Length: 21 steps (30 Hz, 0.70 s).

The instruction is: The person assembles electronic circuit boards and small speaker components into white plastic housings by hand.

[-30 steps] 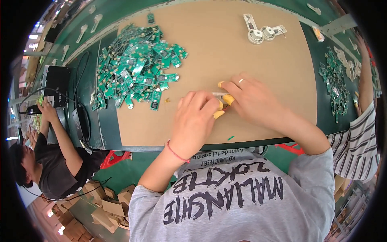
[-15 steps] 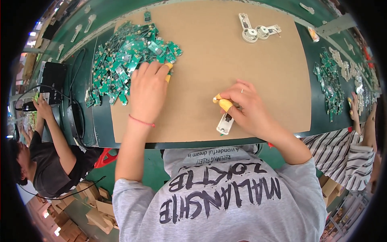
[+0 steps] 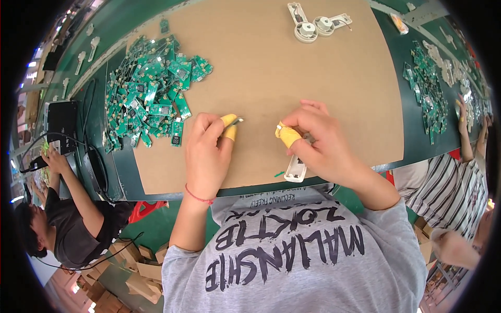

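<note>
My left hand [image 3: 207, 151], with yellow covers on thumb and forefinger, pinches a thin small circuit board [image 3: 236, 122] seen nearly edge-on, so its face is hidden. It is held above the brown cardboard sheet [image 3: 245, 68], apart from the right hand. My right hand [image 3: 321, 141], also with yellow-covered fingertips, is closed around a white plastic fan housing [image 3: 296, 170]. The open, trough-like handle end sticks out below the palm toward me; fingers hide the rest. Left of the pinching hand spreads a heap of green circuit boards [image 3: 151, 99].
Two white fan housings [image 3: 306, 30] with round motor ends lie at the far side. A green sliver [image 3: 279, 173] rests near the front edge. Another board heap [image 3: 428, 94] lies at the right. Co-workers sit at both sides, by a black device [image 3: 61, 120] on the left.
My left hand has come away from the board heap, moving right and nearer me with a board in its fingers. The right hand still grips the housing. The whole view has shifted slightly.
</note>
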Each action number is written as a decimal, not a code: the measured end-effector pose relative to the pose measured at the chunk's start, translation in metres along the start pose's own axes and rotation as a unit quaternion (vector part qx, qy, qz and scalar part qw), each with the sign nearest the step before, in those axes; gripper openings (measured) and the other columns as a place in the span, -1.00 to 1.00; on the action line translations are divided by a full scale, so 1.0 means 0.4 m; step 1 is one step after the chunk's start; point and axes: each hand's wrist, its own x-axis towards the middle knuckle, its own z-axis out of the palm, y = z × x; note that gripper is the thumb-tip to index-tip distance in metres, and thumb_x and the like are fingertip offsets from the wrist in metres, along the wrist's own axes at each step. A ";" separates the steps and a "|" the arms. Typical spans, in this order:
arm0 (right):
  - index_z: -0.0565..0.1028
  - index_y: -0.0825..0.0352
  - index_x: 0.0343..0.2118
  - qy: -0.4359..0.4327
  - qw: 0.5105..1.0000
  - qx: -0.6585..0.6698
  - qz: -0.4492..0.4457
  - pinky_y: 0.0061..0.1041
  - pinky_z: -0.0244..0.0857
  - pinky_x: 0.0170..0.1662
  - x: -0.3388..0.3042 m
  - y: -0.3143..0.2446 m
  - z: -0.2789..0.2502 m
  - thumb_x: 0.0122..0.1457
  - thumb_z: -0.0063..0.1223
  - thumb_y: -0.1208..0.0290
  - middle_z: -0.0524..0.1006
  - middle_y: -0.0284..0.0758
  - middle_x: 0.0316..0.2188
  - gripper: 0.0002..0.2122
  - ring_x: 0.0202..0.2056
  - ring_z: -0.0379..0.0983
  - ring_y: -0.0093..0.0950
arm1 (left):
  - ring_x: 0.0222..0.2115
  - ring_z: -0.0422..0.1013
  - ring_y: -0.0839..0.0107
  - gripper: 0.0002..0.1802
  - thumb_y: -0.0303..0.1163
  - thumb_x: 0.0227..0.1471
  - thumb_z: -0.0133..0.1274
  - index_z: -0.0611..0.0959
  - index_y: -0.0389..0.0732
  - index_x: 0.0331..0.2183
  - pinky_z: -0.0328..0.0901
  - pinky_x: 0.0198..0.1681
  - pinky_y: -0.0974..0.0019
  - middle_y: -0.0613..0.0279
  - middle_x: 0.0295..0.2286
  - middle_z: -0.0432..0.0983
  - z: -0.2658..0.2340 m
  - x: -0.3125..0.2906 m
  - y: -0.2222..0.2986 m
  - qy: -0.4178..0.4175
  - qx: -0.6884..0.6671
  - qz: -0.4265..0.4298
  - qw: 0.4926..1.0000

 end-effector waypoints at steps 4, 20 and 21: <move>0.39 0.28 -0.44 0.004 0.999 -0.036 -0.040 -0.34 0.03 -0.02 0.001 -0.028 -0.004 -0.12 0.00 0.49 0.31 -0.48 -0.73 -0.88 -0.59 0.29 -0.54 | -0.51 0.29 0.44 -0.80 -0.62 -0.19 0.04 0.50 -0.30 -0.37 0.21 -0.46 0.48 0.19 -0.42 0.38 0.014 -0.005 0.088 0.054 -0.298 -0.009 0.953; 0.37 0.28 -0.56 0.113 0.987 -0.048 -0.106 -0.47 0.10 -0.24 0.019 -0.044 0.013 -0.24 0.03 0.50 0.26 -0.46 -0.79 -0.88 -0.66 0.22 -0.50 | -0.52 0.32 0.29 -0.73 -0.68 -0.38 0.11 0.49 -0.29 -0.46 0.22 -0.51 0.35 0.18 -0.42 0.46 0.029 0.007 0.141 0.197 -0.047 0.180 0.962; 0.37 0.28 -0.56 0.113 0.987 -0.048 -0.106 -0.47 0.10 -0.24 0.020 -0.043 0.013 -0.24 0.03 0.50 0.26 -0.46 -0.79 -0.88 -0.66 0.22 -0.50 | -0.52 0.32 0.29 -0.73 -0.68 -0.38 0.11 0.49 -0.29 -0.46 0.22 -0.51 0.35 0.18 -0.42 0.46 0.030 0.009 0.140 0.197 -0.048 0.181 0.962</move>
